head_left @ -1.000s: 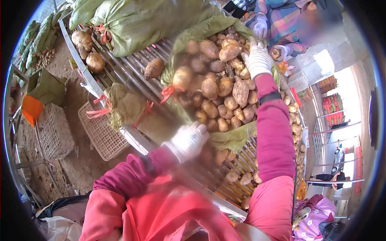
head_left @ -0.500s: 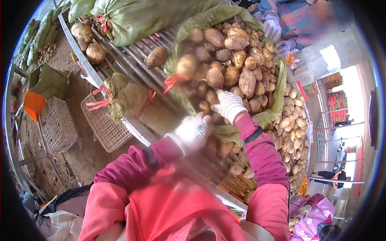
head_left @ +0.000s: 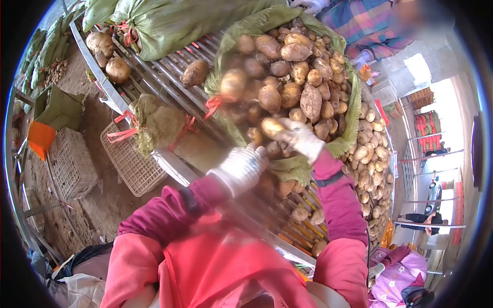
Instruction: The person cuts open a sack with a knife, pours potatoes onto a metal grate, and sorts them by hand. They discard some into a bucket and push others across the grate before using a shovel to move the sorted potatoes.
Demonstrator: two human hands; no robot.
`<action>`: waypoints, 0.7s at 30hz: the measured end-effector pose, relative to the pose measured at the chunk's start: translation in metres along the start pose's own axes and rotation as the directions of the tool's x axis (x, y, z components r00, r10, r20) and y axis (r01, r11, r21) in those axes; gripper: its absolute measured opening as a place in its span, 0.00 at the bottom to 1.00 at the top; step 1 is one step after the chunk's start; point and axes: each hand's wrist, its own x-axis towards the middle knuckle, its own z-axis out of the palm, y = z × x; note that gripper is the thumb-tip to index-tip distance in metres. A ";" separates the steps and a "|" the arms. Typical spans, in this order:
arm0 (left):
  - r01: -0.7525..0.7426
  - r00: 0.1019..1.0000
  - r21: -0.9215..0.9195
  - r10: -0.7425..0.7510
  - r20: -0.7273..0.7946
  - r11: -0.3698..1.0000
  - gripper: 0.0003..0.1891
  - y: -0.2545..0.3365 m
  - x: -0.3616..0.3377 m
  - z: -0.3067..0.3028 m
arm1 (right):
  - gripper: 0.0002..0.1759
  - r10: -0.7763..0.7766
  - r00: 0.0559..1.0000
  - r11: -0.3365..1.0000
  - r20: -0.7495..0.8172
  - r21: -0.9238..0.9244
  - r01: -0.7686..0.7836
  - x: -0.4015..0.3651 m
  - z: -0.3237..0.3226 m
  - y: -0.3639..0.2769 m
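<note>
A green mesh sack (head_left: 354,110) lies open on metal rollers (head_left: 172,77), heaped with brown potatoes (head_left: 310,102). My right hand (head_left: 303,139), in a white glove, holds a yellowish potato (head_left: 272,127) over the near part of the heap. Close to the sack's near left edge is my left hand (head_left: 240,167), also gloved, with its fingers bent together; what they grip, if anything, is hidden. A red tie (head_left: 215,104) hangs at the sack's left side.
Loose potatoes (head_left: 372,164) lie right of the sack. A co-worker's plaid sleeve (head_left: 359,23) is at the top right, another person's purple floral clothing (head_left: 395,277) at the lower right. Full green sacks (head_left: 179,20) lie at the upper left; crates (head_left: 72,164) stand on the ground.
My right hand has turned and now has a potato raised in it. My left hand stays nearly in place. The co-worker's gloved hands have moved apart, one toward the top edge.
</note>
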 end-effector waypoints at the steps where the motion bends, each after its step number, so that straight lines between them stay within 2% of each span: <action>1: -0.012 1.000 0.031 0.013 -0.002 0.999 0.06 0.002 0.000 -0.004 | 0.38 -0.068 0.997 0.990 0.046 0.128 0.061 -0.025 -0.009 -0.017; 2: -0.025 1.000 0.063 0.025 -0.004 0.998 0.06 0.003 -0.001 -0.007 | 0.36 -0.176 0.984 0.966 -0.025 0.189 0.178 -0.047 -0.023 -0.019; 3: 0.004 1.000 0.030 -0.004 -0.017 1.000 0.06 0.000 -0.001 0.002 | 0.34 -0.216 0.968 0.931 -0.126 0.273 0.243 -0.073 -0.029 -0.032; 4: -0.013 1.000 0.043 0.013 -0.019 0.999 0.06 0.001 -0.001 0.000 | 0.32 -0.222 0.950 0.945 -0.220 0.190 0.265 -0.089 -0.044 -0.031; 5: -0.029 0.999 0.056 0.030 -0.021 0.998 0.06 0.004 -0.001 -0.005 | 0.30 -0.212 0.920 0.933 -0.329 0.212 0.290 -0.113 -0.052 -0.031; 6: -0.044 0.999 0.071 0.046 -0.025 0.997 0.06 0.004 -0.001 -0.007 | 0.26 -0.286 0.823 0.888 -0.490 0.188 0.420 -0.132 -0.058 -0.028; 7: -0.050 0.998 0.069 0.053 -0.041 0.996 0.06 0.004 -0.001 -0.007 | 0.24 -0.320 0.781 0.812 -0.536 0.269 0.517 -0.146 -0.076 -0.006; 8: -0.057 0.997 0.067 0.061 -0.057 0.996 0.05 0.004 0.000 -0.007 | 0.23 -0.320 0.681 0.593 -0.659 0.421 0.686 -0.160 -0.091 0.028; 9: -0.064 0.995 0.063 0.069 -0.073 0.996 0.05 0.004 0.000 -0.006 | 0.25 -0.416 0.660 0.417 -0.625 0.513 0.750 -0.172 -0.118 0.054; 11: -0.056 0.993 0.055 0.062 -0.100 0.997 0.05 0.006 0.000 -0.005 | 0.27 -0.225 0.603 0.316 -0.765 0.528 0.788 -0.182 -0.099 0.065; 12: -0.056 0.992 0.053 0.062 -0.113 0.997 0.05 0.006 0.000 -0.004 | 0.27 -0.041 0.651 0.173 -0.758 0.637 0.752 -0.179 -0.081 0.068; 13: -0.049 0.992 0.061 0.055 -0.109 0.997 0.06 0.005 0.000 -0.001 | 0.26 -0.015 0.635 0.473 -0.773 0.554 0.685 -0.170 -0.063 0.066; 14: -0.042 0.991 0.053 0.048 -0.124 0.998 0.06 0.004 0.001 0.001 | 0.26 0.006 0.612 0.725 -0.791 0.425 0.542 -0.162 -0.047 0.064; 16: -0.029 0.989 0.036 0.034 -0.145 0.999 0.07 0.003 0.000 0.004 | 0.27 -0.007 0.616 0.869 -0.787 0.300 0.394 -0.149 -0.027 0.059; 18: -0.016 0.988 0.001 0.016 -0.152 1.000 0.09 0.001 0.000 0.007 | 0.33 -0.156 0.589 0.831 -0.793 0.217 0.513 -0.123 -0.021 0.040; 20: -0.004 0.985 -0.040 -0.003 -0.174 0.999 0.09 -0.001 0.001 0.013 | 0.32 -0.289 0.637 0.851 -0.715 0.113 0.513 -0.097 -0.024 0.016; 21: -0.007 0.986 -0.024 0.003 -0.164 1.000 0.09 0.000 0.001 0.012 | 0.33 -0.287 0.649 0.905 -0.705 0.023 0.425 -0.080 -0.029 0.005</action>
